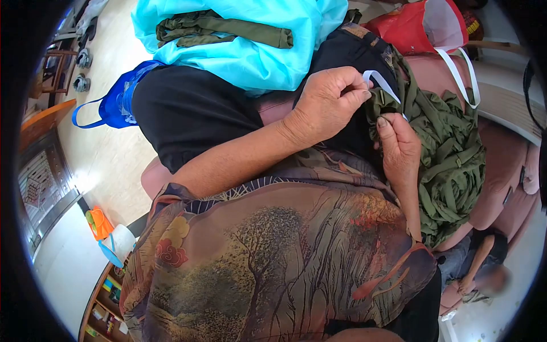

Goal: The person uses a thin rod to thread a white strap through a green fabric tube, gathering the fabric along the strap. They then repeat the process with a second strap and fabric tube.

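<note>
My left hand (330,100) is closed in a pinch on one end of a narrow white band (383,84), which loops up and slants down to the right. My right hand (399,142) sits just below and to the right, its thumb and fingers pinching an edge of dark green cloth (450,165). Part of the white band passes behind this hand's fingertips. The cloth lies in a big crumpled heap from my lap over the pink seat on the right. Whether the band is joined to the cloth is hidden.
Folded green cloth pieces (228,31) lie on a bright turquoise sheet or bag (256,68) ahead. A red bag (399,25) with white handles stands at the upper right, a blue bag (114,100) at the left. Another person (478,262) sits at the lower right.
</note>
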Demonstrator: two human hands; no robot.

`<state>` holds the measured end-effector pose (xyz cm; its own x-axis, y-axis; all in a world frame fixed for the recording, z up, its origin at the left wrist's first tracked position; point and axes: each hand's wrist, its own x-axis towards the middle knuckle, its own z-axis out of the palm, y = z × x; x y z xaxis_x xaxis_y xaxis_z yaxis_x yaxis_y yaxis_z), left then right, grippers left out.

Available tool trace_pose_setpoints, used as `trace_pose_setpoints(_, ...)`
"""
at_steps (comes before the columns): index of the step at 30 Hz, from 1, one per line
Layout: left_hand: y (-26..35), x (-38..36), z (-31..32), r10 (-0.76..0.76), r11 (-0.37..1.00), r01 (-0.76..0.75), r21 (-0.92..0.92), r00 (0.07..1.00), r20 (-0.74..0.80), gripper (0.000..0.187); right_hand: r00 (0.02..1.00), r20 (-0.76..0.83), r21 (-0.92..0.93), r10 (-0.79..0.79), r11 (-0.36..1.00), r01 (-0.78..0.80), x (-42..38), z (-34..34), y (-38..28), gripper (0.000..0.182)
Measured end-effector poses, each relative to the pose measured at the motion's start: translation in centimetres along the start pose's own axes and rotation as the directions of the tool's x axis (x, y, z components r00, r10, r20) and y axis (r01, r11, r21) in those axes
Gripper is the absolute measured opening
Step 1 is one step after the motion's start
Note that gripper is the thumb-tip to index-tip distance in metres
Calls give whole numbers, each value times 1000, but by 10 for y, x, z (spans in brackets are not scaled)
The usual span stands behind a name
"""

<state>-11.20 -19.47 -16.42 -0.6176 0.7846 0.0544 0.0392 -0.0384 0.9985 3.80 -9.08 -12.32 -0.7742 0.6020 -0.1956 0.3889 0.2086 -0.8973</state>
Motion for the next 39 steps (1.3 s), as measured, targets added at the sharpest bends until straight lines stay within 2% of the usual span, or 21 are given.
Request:
trace_pose_setpoints(2, 2, 0, 0, -14, 997, 15, 72, 1000, -13, 5, 1000, 4, -14, -3, 1000, 3, 0, 1, 0, 14)
trace_pose_setpoints(8, -1, -3, 0, 193, 957, -184, 226, 981, -19, 8, 1000, 14, -68, 10, 998, -9, 3, 0, 0, 15)
trace_pose_setpoints(11, 4, -2, 0, 190, 972, -188, 138, 982, -2, 7, 999, 25, 4, 37, 999, -37, 5, 1, 0, 16)
trace_pose_setpoints(12, 5, -4, 1, 92, 996, -92, -4, 996, -21, 6, 998, 33, 38, 48, 998, -50, 5, 1, -1, 17)
trace_pose_setpoints(14, 10, -8, 3, -106, 953, 97, -287, 994, -15, 7, 995, 48, 158, 93, 982, -100, 6, 0, -3, 18)
trace_pose_setpoints(17, 8, -5, -8, -425, 792, 389, -471, 905, 33, 14, 985, 103, 299, 137, 941, -162, 8, -5, -1, 21)
trace_pose_setpoints(20, 5, -5, -10, -469, 792, 543, -279, 834, 291, 20, 973, 151, 358, 176, 908, -220, 7, -6, -3, 24)
trace_pose_setpoints(24, 8, -4, -8, -380, 790, 493, -364, 860, 339, 24, 959, 225, 403, 170, 880, -250, 8, -6, 0, 28)
trace_pose_setpoints(30, -2, 0, 2, -294, 706, 475, -525, 871, 393, 19, 894, 331, 437, 303, 790, -430, 10, -13, -6, 36)
trace_pose_setpoints(31, -3, 1, 4, -291, 688, 474, -550, 874, 390, 17, 894, 340, 449, 291, 785, -427, 10, -13, -6, 38)
trace_pose_setpoints(33, 1, 2, 6, -299, 736, 454, -502, 884, 361, 15, 894, 361, 473, 266, 774, -421, 12, -14, -6, 40)
trace_pose_setpoints(36, 14, 4, 7, -308, 807, 412, -423, 905, 293, 13, 946, 263, 439, 186, 850, -290, 8, -10, -4, 40)
trace_pose_setpoints(39, 15, 4, 12, -289, 844, 340, -414, 940, 183, 12, 952, 219, 276, 213, 923, -270, 0, -15, -12, 41)
